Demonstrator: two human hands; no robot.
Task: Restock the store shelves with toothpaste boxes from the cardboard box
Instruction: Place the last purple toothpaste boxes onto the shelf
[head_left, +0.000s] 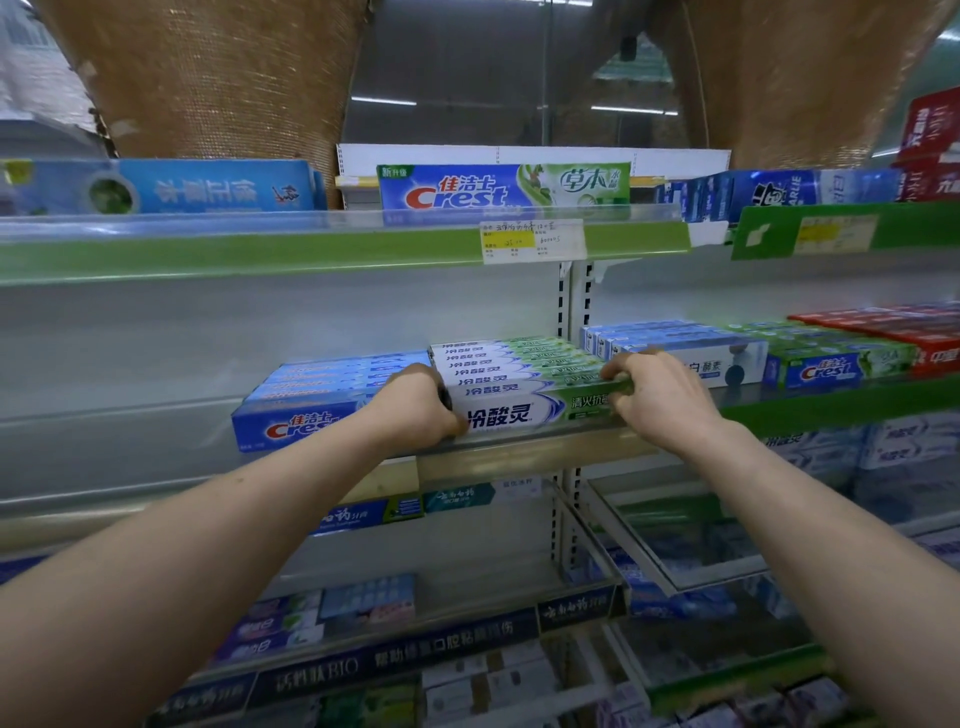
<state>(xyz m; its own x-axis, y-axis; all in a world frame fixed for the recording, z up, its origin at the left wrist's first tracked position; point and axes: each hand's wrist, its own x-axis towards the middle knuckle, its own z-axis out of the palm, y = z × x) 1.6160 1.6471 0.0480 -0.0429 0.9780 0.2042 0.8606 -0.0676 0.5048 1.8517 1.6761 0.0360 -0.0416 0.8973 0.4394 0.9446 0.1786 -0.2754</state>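
Head view, so: both hands are on one long white-and-green toothpaste box (524, 408), which sits at the front edge of the middle store shelf (519, 454). The left hand (415, 410) has its grip curled round the left end, and the right hand (660, 395) has fingers hooked over the right end. A row of matching boxes (498, 358) sits right behind it, with blue Crest boxes (301, 410) just beside on the left.

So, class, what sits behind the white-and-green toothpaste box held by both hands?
A row of matching boxes, only their tops showing, runs back from the front box. Their faces are covered.
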